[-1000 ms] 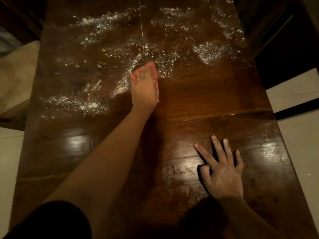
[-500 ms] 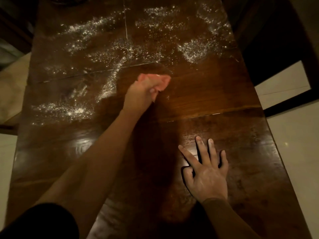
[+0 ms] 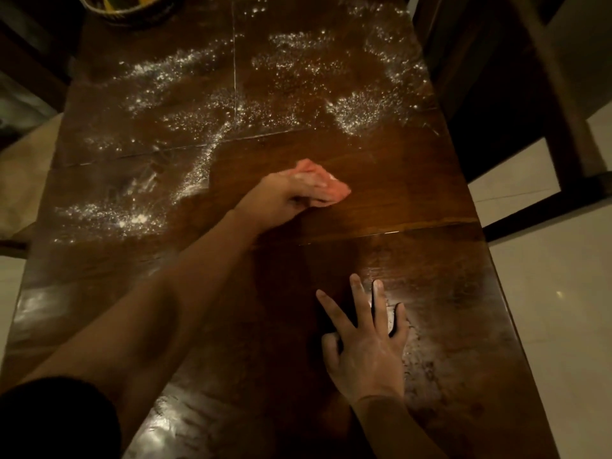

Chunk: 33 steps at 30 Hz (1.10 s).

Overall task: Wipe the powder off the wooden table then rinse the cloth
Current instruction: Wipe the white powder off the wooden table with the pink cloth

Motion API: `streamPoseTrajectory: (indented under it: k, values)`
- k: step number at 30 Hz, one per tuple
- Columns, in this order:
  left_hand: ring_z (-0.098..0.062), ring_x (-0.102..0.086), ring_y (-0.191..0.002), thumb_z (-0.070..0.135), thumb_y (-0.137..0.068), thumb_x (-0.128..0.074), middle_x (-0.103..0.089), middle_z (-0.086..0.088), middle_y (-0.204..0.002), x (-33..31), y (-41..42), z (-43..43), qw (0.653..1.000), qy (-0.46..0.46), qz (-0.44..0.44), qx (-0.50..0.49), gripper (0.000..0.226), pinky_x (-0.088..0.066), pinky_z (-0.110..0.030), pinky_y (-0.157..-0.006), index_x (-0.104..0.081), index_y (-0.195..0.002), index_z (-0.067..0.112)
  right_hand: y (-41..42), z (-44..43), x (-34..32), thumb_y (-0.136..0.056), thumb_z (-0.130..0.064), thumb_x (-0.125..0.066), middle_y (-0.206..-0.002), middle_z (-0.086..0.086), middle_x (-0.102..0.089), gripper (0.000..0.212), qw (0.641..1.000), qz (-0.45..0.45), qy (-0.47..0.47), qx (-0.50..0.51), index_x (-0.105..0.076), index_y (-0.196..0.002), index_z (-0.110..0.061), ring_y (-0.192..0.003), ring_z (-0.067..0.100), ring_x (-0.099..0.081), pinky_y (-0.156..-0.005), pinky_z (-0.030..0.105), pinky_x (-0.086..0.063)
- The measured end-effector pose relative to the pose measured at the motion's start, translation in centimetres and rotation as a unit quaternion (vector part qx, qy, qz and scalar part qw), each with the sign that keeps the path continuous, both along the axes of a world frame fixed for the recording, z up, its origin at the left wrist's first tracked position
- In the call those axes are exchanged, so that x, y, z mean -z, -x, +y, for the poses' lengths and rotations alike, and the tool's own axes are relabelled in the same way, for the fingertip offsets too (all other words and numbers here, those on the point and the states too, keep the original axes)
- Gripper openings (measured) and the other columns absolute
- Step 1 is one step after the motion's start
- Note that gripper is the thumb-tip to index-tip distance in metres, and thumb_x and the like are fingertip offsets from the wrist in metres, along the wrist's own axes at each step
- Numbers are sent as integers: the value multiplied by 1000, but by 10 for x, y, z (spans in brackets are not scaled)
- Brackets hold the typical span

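Well, powder [image 3: 132, 220] lies thick over the left and far parts of the table [image 3: 414, 180]. Just right of the nearest streak, the left hand [image 3: 281, 197] curls its fingers over the cloth [image 3: 328, 190], pressing it onto bare wood. That pink cloth looks soft, light and limp, so I'd keep it bunched under the palm. Its wad lies crosswise, tip pointing at the right edge. Nearer, the right hand [image 3: 367, 352] lies flat, fingers spread, holding nothing.

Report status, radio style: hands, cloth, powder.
Left hand grips crumpled pink cloth on dark wooden table. Right hand flat. White powder covers far half. Dark-rimmed basket at far edge.
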<state>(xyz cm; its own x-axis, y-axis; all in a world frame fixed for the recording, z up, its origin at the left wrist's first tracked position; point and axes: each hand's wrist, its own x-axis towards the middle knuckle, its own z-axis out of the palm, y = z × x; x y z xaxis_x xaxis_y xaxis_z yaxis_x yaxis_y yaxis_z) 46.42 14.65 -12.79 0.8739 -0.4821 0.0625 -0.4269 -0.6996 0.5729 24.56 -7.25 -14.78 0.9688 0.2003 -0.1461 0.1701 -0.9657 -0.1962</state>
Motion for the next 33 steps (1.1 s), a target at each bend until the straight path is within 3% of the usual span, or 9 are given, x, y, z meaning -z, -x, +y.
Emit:
streamPoseTrajectory:
  k: [6, 11, 14, 17, 19, 22, 25, 29, 33]
  values:
    - [-24, -62, -108, 4, -94, -54, -62, -3, -124, 2, 23, 15, 906, -27, -39, -420, 43, -56, -50, -89, -61, -127, 30, -1, 0, 5, -90, -46, -33, -168, 5, -20, 62, 1000, -5, 6, -2, -33, -152, -48, -154, 37, -16, -114, 68, -19]
    - [-11, -41, -137, -4, -86, -53, -55, 10, -138, 9, 88, -38, 995, -45, -32, -87, 54, -33, -44, -113, -61, -128, 29, -1, 1, 3, -87, -45, -36, -167, 5, -23, 62, 1000, 1, -5, -1, -38, -150, -49, -154, 36, -16, -115, 67, -16]
    - [-7, -40, -139, -4, -81, -66, -60, 14, -134, 11, 113, 0, 999, -19, 8, 39, 52, -25, -48, -117, -70, -117, 34, -1, 1, 4, -88, -44, -36, -167, 5, -24, 62, 1000, 0, -7, 0, -39, -149, -48, -154, 36, -15, -116, 67, -16]
    - [-8, -60, -118, -14, -74, -59, -67, 12, -121, 14, 113, 62, 986, 46, 30, -160, 64, -51, -41, -97, -74, -100, 43, -1, 1, 4, -89, -43, -36, -167, 5, -22, 62, 1000, -4, -9, 0, -35, -151, -49, -154, 36, -14, -116, 67, -15]
    - [-11, -67, -102, -9, -77, -49, -70, 13, -114, 9, 114, 91, 912, 101, 30, -396, 65, -58, -37, -83, -73, -100, 46, -1, 1, 5, -89, -42, -35, -167, 5, -21, 63, 1000, -6, -12, -1, -34, -151, -49, -155, 35, -13, -116, 66, -14]
    - [-22, -57, -113, -7, -81, -46, -63, 4, -121, 9, 117, 75, 817, -31, -16, -576, 59, -47, -37, -99, -67, -122, 30, 0, 1, 4, -90, -41, -36, -167, 3, -21, 62, 1000, -6, -21, 9, -34, -151, -51, -155, 33, -10, -117, 65, -12]
    - [-28, -46, -125, -6, -74, -48, -55, -4, -134, 8, 126, 14, 876, -121, -16, -466, 72, -38, -47, -106, -55, -137, 28, 1, 1, 4, -89, -37, -42, -167, 2, -22, 62, 1000, -2, -20, 19, -36, -149, -52, -155, 32, -10, -118, 64, -13]
    - [-14, -33, -143, -7, -76, -54, -48, 11, -146, 15, 161, -29, 984, -104, 33, -140, 73, -22, -50, -119, -56, -135, 36, 0, 0, 6, -89, -40, -42, -168, 0, -20, 62, 1000, 9, -10, 15, -35, -148, -54, -156, 30, -8, -119, 62, -8]
    - [0, -41, -136, 0, -80, -57, -53, 21, -140, 7, 180, 21, 973, -50, -21, -224, 66, -36, -43, -112, -60, -130, 43, 0, 0, 4, -90, -44, -31, -169, -4, -11, 61, 999, 37, -12, 23, -27, -150, -58, -157, 26, 3, -120, 59, -1]
